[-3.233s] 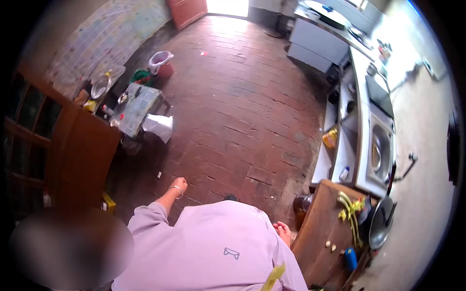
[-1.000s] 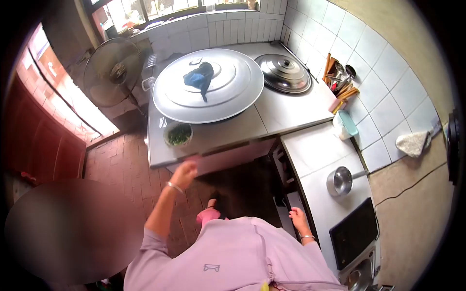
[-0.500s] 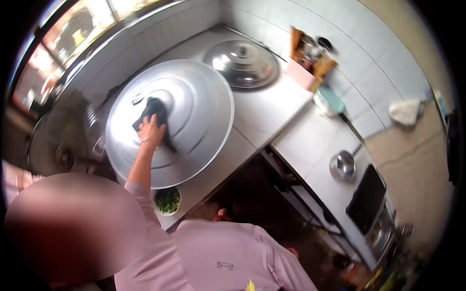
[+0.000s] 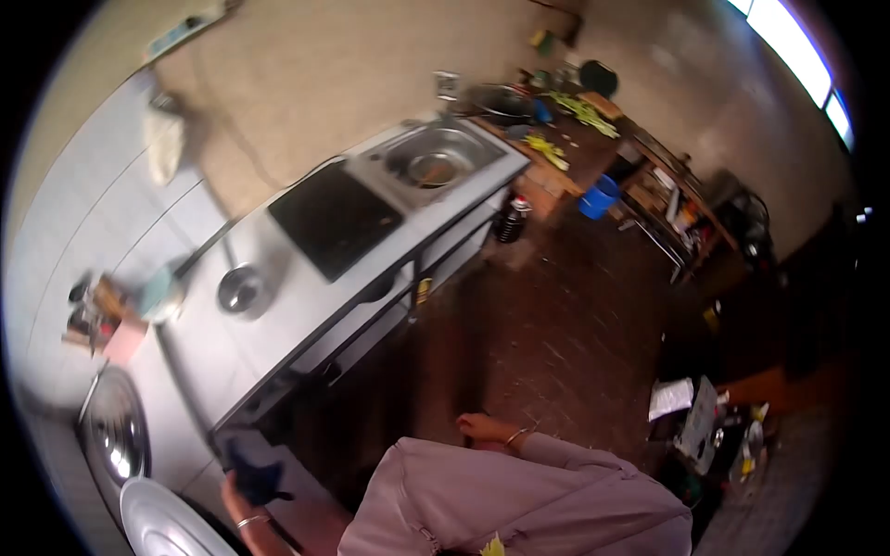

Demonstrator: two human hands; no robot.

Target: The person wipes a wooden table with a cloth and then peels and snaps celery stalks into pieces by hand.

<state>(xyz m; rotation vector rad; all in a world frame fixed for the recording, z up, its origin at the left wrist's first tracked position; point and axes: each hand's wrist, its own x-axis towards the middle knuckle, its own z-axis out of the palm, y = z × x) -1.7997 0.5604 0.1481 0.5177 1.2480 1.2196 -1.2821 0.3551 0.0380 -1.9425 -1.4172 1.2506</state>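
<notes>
"On the far left, what is lying beside the tiles?"

"A round, shiny steel lid [image 4: 119, 428] is lying on the white tiled worktop [image 4: 211, 363], and a pink box [image 4: 125, 343] is holding wooden and metal utensils [image 4: 90, 306] near it. A broad, round, pale aluminium lid [image 4: 169, 526] is showing at the bottom."

"And the left hand [image 4: 238, 499]?"

"It is gripping a soft, dark blue cloth [image 4: 257, 475] near the broad lid. Its fingers are clamping on the fabric, and a silvery bracelet [image 4: 252, 521] is circling the wrist."

"What is standing further along?"

"A small, round steel saucepan [image 4: 239, 291] is standing on the worktop, and a flat, black rectangular panel [image 4: 336, 222] is lying between it and a stainless-steel sink [image 4: 380, 176]."

"How is the right hand [image 4: 484, 428] doing?"

"It is hanging well apart from the cloth, before the mauve top [image 4: 519, 491]. It is looking small and blurred, so I cannot tell whether its fingers are together or apart."

"And to the right?"

"A dark bottle with a red cap [image 4: 513, 221] is standing at the worktop's end; yellow-green stalks [image 4: 584, 113] are lying beyond, and a blue plastic bucket [image 4: 600, 196] is sitting near them, lower down."
</notes>
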